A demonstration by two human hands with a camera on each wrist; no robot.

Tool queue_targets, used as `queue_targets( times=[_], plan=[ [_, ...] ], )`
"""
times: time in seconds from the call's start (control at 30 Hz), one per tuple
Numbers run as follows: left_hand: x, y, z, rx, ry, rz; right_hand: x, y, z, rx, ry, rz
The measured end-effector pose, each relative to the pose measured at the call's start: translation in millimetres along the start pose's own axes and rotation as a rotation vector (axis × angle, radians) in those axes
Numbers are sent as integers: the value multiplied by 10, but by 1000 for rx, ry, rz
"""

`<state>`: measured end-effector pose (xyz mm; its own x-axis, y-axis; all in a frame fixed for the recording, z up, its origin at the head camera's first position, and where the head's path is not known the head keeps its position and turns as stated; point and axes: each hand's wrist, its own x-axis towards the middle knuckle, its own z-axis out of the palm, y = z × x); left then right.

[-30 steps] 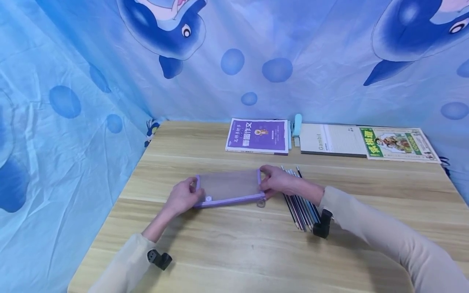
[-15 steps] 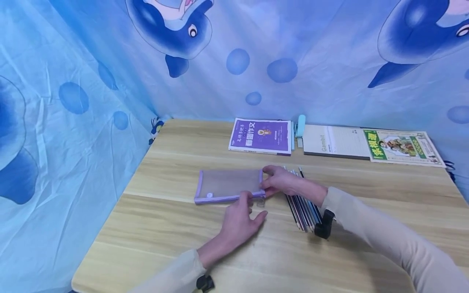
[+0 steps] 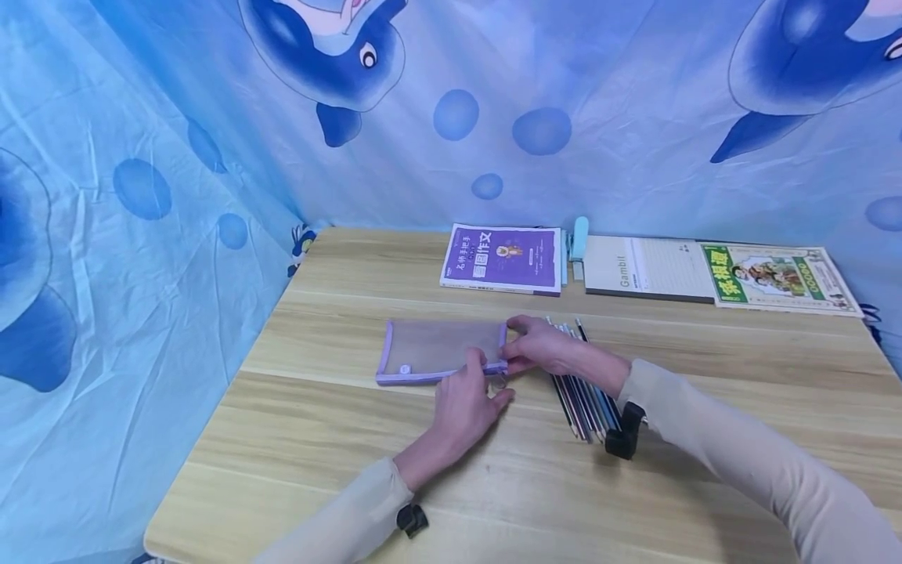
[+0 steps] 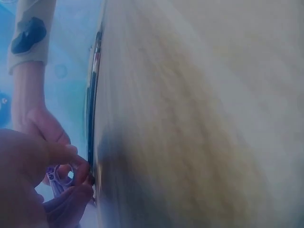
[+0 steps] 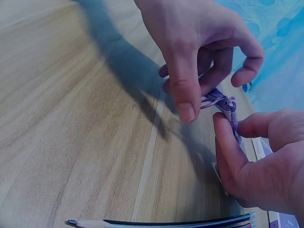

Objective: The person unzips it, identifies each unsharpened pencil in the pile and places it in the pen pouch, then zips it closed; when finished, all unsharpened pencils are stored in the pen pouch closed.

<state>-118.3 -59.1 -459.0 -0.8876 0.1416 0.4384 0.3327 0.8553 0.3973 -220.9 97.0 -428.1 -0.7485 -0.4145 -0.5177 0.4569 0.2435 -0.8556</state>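
Observation:
A see-through pencil pouch with lilac edging and a round snap lies on the wooden table in the head view. My right hand pinches the pouch's right edge, its thumb and fingers on either side in the right wrist view. At the front right corner hangs the zipper pull, a lilac loop. My left hand is at that corner, fingers and thumb bent round the zipper pull; the fingertips partly hide it in the left wrist view. Several colored pencils lie just right of the pouch, partly under my right forearm.
A purple book, a light-blue stapler-like object, a Gambit notepad and a green-and-cream booklet line the table's back edge. Behind them hangs a blue dolphin-print cloth.
My left hand has let go of the pouch's left edge and moved right to the zipper pull. The pouch now lies lower on the table. My right hand keeps its grip.

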Motion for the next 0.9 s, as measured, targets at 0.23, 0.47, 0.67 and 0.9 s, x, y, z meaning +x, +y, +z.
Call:
queue_targets(
  times=[0.23,0.47,0.67,0.9],
  plan=[
    [24,-40,-17,50,17,52,-4,-2,14,10,-1,-5],
    [19,-80,-100,-20,6,137,-2,-8,17,-2,7,-5],
    [55,-83,-155,2,-3,192,5,0,13,-4,-4,-19],
    [58,-108,-175,1,-10,258,-69,36,12,44,-52,-33]
  ],
)
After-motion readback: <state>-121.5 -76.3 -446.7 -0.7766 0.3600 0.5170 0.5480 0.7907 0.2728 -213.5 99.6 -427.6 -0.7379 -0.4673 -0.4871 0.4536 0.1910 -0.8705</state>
